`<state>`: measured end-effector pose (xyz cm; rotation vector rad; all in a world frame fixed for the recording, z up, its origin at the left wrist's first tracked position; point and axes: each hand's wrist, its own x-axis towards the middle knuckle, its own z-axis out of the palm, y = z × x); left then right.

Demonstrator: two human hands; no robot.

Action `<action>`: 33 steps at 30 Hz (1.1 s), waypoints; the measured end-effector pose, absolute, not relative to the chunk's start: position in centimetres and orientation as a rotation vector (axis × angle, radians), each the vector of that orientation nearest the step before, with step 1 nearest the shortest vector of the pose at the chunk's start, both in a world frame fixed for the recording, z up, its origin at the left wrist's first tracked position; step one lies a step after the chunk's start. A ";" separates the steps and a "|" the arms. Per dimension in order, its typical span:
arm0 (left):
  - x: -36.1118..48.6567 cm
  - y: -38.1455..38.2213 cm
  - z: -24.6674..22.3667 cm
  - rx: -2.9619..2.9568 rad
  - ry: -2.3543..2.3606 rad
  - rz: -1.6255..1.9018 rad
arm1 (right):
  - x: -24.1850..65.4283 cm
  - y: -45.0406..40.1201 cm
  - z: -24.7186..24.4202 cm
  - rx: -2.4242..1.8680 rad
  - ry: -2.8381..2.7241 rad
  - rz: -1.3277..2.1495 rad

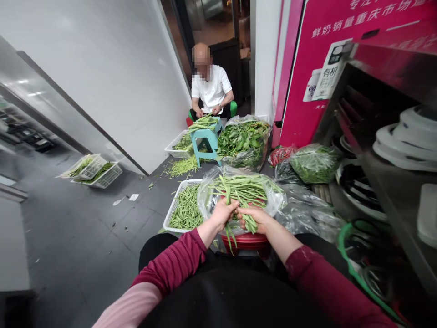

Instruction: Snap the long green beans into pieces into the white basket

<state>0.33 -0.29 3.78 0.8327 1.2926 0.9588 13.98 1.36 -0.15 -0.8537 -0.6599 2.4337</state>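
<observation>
Long green beans (249, 189) lie in an open clear plastic bag (205, 189) on a red stool (244, 241). Over the bag's near side, my left hand (224, 212) is closed around a few long beans, whose ends hang down below it. My right hand (254, 218) is closed on a bunch of long beans just beside it, and the fingertips of both hands meet. Left of the bag, a white basket (167, 218) holds short cut bean pieces (186, 207).
Across from me a person (211, 89) handles greens over a light blue stool (206, 136). A bag of leafy greens (244, 139) stands beside it. White baskets (109, 177) sit at left; a metal shelf (385, 182) and green basket (344, 246) are at right.
</observation>
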 end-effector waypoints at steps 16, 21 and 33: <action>1.7 -1.3 6.7 1.336 1.309 1.001 | 14.0 3.0 -1.0 -1.068 -0.361 1.995; -0.4 2.4 4.3 0.857 1.416 0.862 | 14.5 3.0 -0.5 -0.979 -0.209 2.057; -1.6 5.0 4.1 0.763 1.300 0.802 | 15.2 2.8 0.1 -1.009 -0.547 2.053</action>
